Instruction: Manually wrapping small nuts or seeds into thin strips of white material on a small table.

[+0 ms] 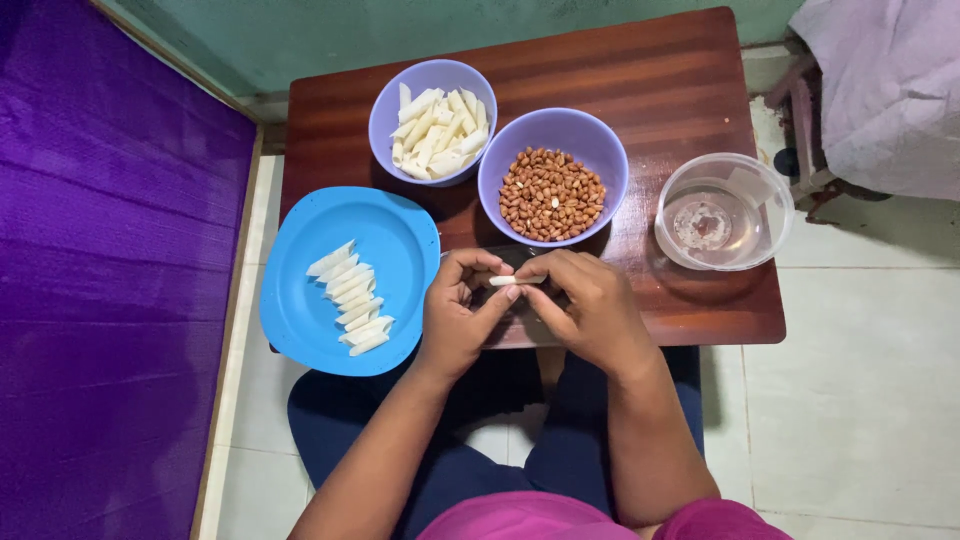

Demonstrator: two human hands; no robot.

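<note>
Small wooden table w/ blue plate holding a row of pasta tubes, bowl of peanuts behind. Left hand & right hand both pinch one pasta tube at table's near edge. Looks mid-stuffing; next likely needs a steady push, then onto the row.

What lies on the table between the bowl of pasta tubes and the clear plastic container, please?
In the head view, the bowl of peanuts sits between the bowl of pasta tubes and the clear plastic container.

White piece mostly hidden between both hands' fingertips; blue plate covers surface's near-left corner; pale cloth cut off far right.
</note>
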